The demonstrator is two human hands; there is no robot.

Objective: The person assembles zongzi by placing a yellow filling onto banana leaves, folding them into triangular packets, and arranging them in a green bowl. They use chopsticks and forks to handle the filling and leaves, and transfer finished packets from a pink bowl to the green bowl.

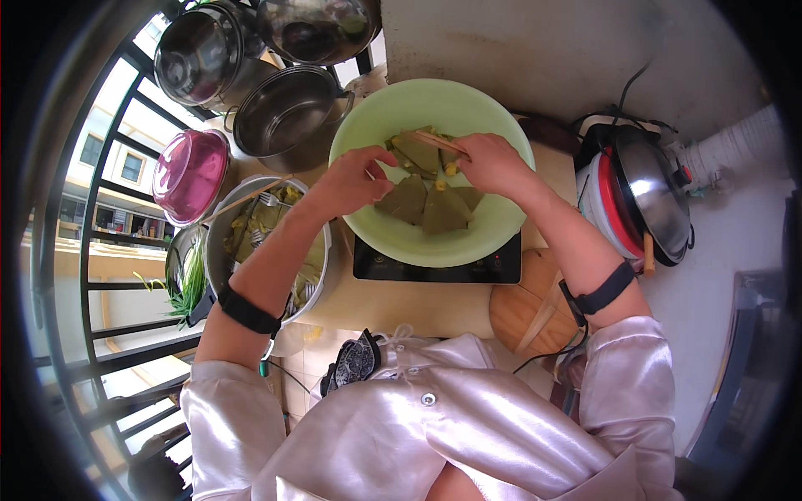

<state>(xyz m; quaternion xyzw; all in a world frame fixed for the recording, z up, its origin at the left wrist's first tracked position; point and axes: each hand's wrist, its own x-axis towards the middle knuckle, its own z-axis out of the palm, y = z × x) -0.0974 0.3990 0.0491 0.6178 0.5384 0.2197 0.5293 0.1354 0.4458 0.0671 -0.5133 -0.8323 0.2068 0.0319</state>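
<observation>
Over the pale green bowl [368, 134] mid-counter, her right hand [494, 163] pinches a limp, light, tear-prone leaf wrap [422, 150] by its far edge, while the left hand [355, 177], fingers curled, steadies its near-left corner.

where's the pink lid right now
The domed pink lid sits at the left of the head view, beside the window bars, between the steel pot and the leaf-filled metal pot.

We see bowl [434, 108] on cooktop [434, 267], leaf wraps [430, 204] in it, pots [276, 125] far left, cooker [639, 196] right.
</observation>
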